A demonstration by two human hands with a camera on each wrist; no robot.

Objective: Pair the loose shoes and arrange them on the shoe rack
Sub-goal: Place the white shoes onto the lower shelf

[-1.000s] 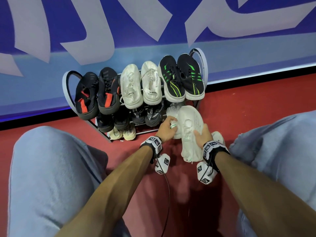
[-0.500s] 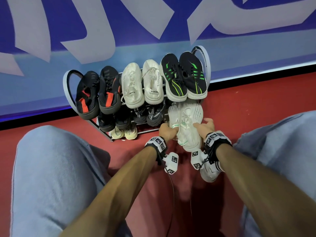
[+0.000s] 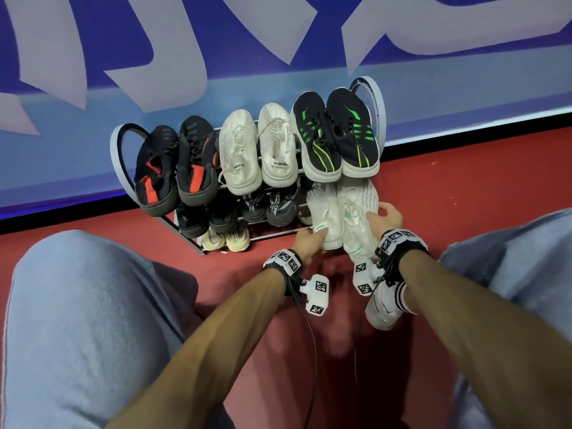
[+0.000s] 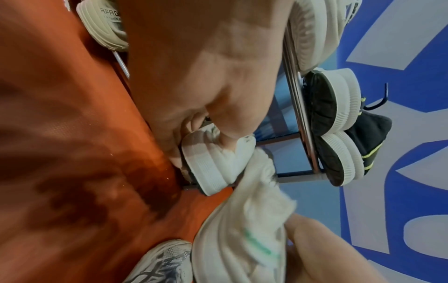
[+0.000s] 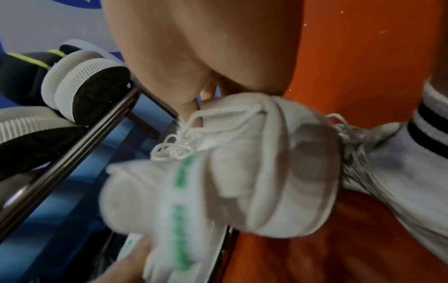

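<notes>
Shoes fill the shoe rack (image 3: 122,156), which stands on the red floor (image 3: 448,187) against a blue and white wall (image 3: 216,51). Along its top tier, from the left, sit a black pair with red patches (image 3: 173,168), a plain white pair (image 3: 257,150) and a black pair with green stripes (image 3: 335,134), all heels toward the person. On the lower tier, from the left, are dark shoes (image 3: 204,216) with a beige pair (image 3: 226,241) lower in front of them, then a black and white knit pair (image 3: 267,207). At the right end of that tier the two white shoes with green trim lie side by side. The left hand (image 3: 306,243) grips the heel of the left white shoe (image 3: 323,212), thumb tucked into the collar in the left wrist view, its sole on the front rail. Just beside it, touching, the right white shoe (image 3: 356,218) is tilted, its heel hanging out past the rail, and the right hand (image 3: 385,216) holds it from the right with curled fingers over the laces. Below that wrist, a foot in a white sneaker (image 3: 382,308) and striped sock rests on the floor.
</notes>
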